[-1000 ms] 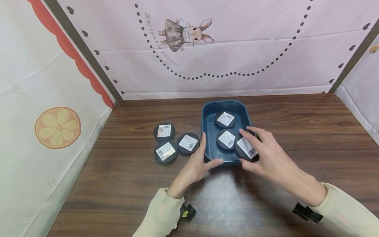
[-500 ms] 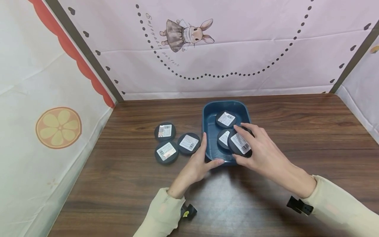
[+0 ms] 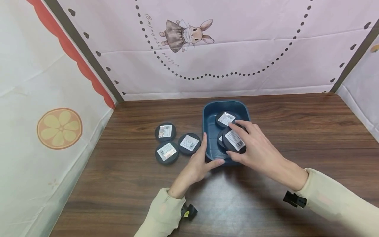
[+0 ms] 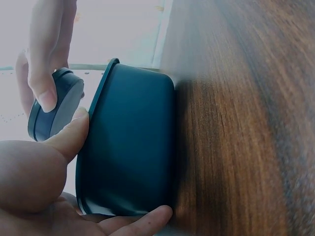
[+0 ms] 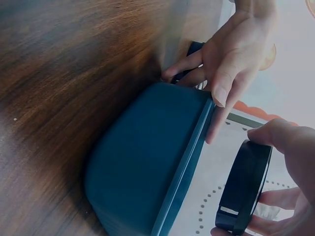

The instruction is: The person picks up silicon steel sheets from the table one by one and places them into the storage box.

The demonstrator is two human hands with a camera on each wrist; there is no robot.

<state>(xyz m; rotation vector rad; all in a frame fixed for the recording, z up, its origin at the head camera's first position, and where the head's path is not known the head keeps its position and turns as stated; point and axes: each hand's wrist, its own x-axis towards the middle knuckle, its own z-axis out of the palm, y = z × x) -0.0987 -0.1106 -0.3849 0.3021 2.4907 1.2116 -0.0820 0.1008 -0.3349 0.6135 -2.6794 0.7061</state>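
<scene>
My right hand holds a flat, round black container with a white barcode label, thumb on one side of its rim and fingers on the other. It is tilted, above the rim of a blue plastic bin. Inside the bin lie two similar containers, the far one mostly visible and the nearer one largely hidden under the held one. Against the bin's near left corner rests my left hand, fingers extended along its left side and thumb at the front rim, as the left wrist view also shows.
Three more black containers lie left of the bin on the brown wood-grain table: one at the back, one in front and one close to my left hand. A printed pink cloth hangs behind the table.
My right hand has moved left with the container, from the bin's right side to over the nearer container, which it now largely covers. My left hand and the bin keep their place.
</scene>
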